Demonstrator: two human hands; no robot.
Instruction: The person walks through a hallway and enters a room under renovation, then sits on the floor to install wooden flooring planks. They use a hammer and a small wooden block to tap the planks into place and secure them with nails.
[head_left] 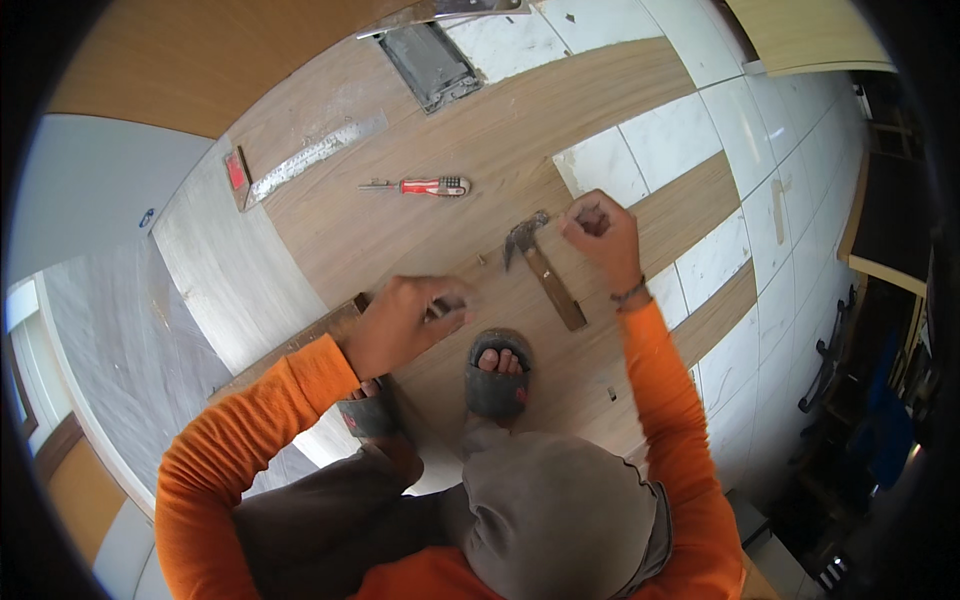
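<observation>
Grey trousers [550, 510] cover a bent knee below a worker's left hand [395, 325] and right hand [612, 245], both loosely curled with a small gap between thumb and fingers; whether either pinches anything is unclear. A wooden-handled claw hammer [553, 288] lies on the wood-look floor [620, 85] between them, nearer the right, with a red-handled screwdriver [432, 187] farther off.
</observation>
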